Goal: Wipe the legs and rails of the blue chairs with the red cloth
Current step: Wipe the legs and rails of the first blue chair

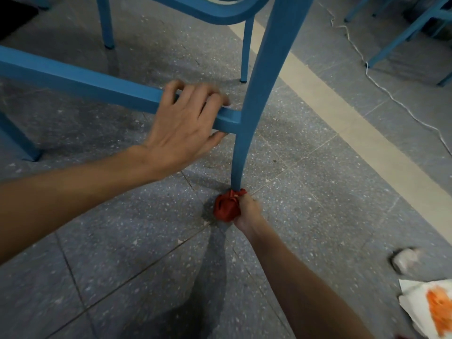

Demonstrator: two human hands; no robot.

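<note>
Left fingers (189, 92): slightly spread and curled over the top of one blue rail (85, 83), with the thumb under it, so the left hand (186, 126) grips the rail.
Right fingers: wrapped round the red cloth (226, 207) and mostly hidden behind it; the right hand (248, 211) holds it bunched tight.
Red cloth: one, balled up, below and slightly right of the left fingers. It presses against the foot of the curved blue leg (259, 94), right at the floor (122, 253).
Hands: two, both bare, with the forearms coming in from the lower edge and the left edge.
Rail: one, joining the curved leg just right of the left fingers and running away to their left.
Near chair (220, 11): one, with four legs in view. One is the curved leg between the two hands, two stand beyond the left fingers, and one is far to their left.
Other blue legs (403, 35): several, well beyond and right of the fingers; how many chairs they belong to cannot be told.
White cord (381, 84): one, trailing over the floor to the right of both hands.
Crumpled pale lump (404, 260): one, blurred, well to the right of the right fingers.
Stained paper (430, 307): one white sheet with orange smears, near the lump.
Pale stripe (342, 113): one, crossing the grey speckled floor right of the curved leg.
</note>
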